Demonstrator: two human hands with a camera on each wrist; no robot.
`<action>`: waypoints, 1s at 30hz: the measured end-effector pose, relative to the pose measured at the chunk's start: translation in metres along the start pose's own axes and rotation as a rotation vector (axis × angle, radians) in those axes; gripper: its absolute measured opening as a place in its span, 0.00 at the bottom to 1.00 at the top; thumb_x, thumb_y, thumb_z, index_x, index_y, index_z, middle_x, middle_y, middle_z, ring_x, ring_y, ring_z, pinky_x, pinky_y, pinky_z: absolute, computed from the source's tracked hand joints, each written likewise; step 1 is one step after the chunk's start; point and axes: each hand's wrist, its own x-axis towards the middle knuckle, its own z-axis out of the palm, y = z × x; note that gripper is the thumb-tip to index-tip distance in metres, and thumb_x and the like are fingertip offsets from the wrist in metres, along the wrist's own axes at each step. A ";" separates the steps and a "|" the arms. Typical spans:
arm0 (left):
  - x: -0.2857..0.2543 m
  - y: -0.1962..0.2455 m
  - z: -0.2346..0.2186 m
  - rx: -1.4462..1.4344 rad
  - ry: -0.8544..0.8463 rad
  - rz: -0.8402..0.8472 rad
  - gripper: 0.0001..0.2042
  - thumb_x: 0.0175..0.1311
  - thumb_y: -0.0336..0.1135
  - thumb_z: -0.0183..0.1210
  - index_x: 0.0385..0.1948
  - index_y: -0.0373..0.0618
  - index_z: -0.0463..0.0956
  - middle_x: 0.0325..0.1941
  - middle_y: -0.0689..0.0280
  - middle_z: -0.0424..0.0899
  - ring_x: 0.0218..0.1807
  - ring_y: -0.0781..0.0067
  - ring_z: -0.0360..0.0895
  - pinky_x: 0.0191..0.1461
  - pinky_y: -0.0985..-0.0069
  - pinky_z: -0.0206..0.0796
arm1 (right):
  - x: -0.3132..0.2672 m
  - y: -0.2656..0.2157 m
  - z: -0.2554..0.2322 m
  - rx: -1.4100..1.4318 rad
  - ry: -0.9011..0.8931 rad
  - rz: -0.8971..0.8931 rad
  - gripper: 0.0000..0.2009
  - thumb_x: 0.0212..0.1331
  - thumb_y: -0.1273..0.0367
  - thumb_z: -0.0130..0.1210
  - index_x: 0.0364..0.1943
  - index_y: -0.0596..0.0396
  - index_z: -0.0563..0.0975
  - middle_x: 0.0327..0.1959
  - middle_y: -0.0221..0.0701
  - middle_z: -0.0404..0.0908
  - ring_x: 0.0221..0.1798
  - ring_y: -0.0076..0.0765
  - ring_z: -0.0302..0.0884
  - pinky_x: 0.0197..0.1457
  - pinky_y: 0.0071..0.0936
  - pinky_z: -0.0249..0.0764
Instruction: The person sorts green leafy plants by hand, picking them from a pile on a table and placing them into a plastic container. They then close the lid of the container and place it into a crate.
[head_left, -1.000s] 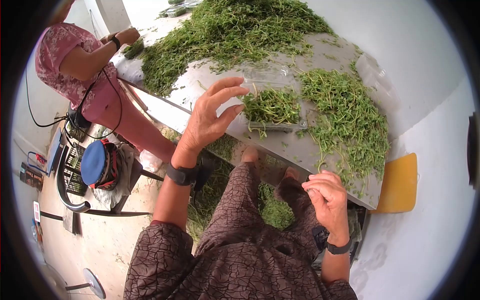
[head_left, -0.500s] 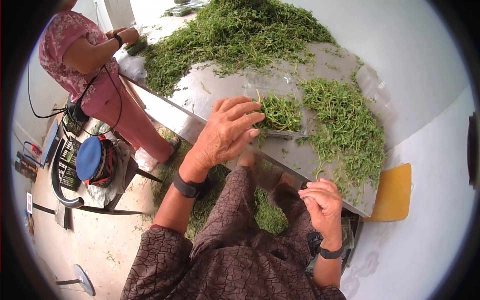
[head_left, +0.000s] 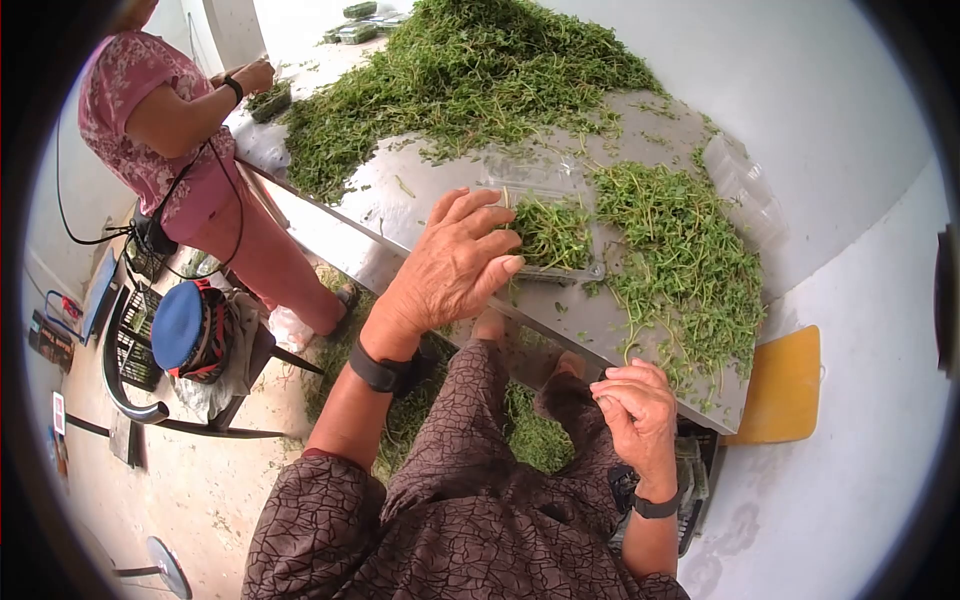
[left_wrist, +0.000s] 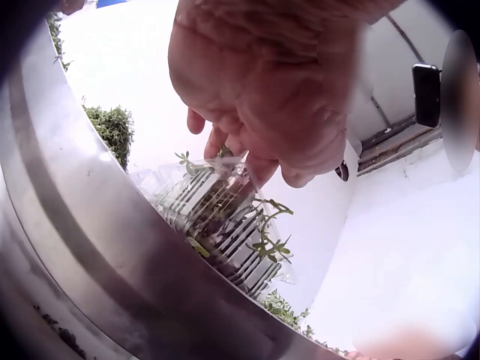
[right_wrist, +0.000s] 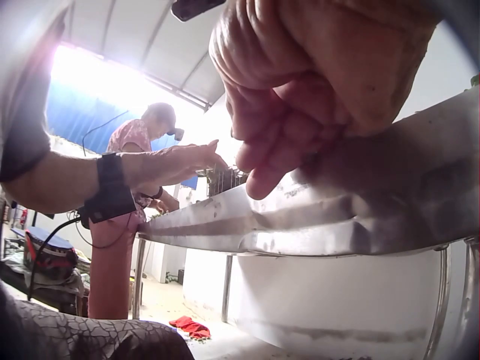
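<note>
A clear plastic clamshell container (head_left: 560, 273), its lid folded back, sits near the table's front edge with leafy green stems (head_left: 553, 236) in it. At its left end is my left hand (head_left: 450, 265), fingers loosely bent and thumb apart, fingertips right at the rim and the greens. From below, the left wrist view has those fingers behind the ribbed container wall (left_wrist: 225, 225), where stems poke out. My right hand (head_left: 640, 420) hovers by the table edge near a smaller pile of greens (head_left: 680, 260), fingers curled and thumb against them, with nothing visible in its grasp.
A large heap of greens (head_left: 480, 90) covers the back of the metal table (head_left: 590, 330). Clear plastic containers (head_left: 745, 185) lean by the wall. A yellow board (head_left: 780, 385) stands right. Another person (head_left: 160, 120) works at the left, near a chair bearing a blue-topped bag (head_left: 180, 325).
My left hand has come down and right, from beside the container to its left end, its fingers spreading less far upward. The right hand stays curled by the table edge.
</note>
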 end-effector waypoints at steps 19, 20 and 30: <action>-0.016 0.011 0.006 0.100 0.156 0.160 0.22 0.44 0.20 0.65 0.45 0.54 0.79 0.64 0.60 0.69 0.62 0.55 0.69 0.62 0.56 0.63 | -0.002 0.002 0.001 -0.013 -0.007 -0.015 0.03 0.52 0.71 0.60 0.28 0.55 0.82 0.31 0.28 0.85 0.45 0.39 0.80 0.62 0.44 0.67; -0.016 0.010 0.007 0.097 0.159 0.161 0.22 0.44 0.20 0.65 0.45 0.54 0.79 0.64 0.60 0.69 0.62 0.55 0.69 0.62 0.56 0.63 | -0.001 0.001 0.001 -0.017 -0.007 -0.015 0.03 0.52 0.71 0.60 0.28 0.55 0.82 0.31 0.28 0.85 0.45 0.39 0.80 0.62 0.44 0.67; -0.004 0.009 0.008 -0.163 0.282 0.088 0.13 0.44 0.24 0.68 0.33 0.51 0.83 0.57 0.62 0.76 0.58 0.57 0.73 0.59 0.60 0.63 | -0.001 0.002 0.000 -0.012 -0.011 -0.019 0.02 0.51 0.72 0.60 0.27 0.55 0.82 0.30 0.29 0.85 0.45 0.37 0.80 0.61 0.43 0.68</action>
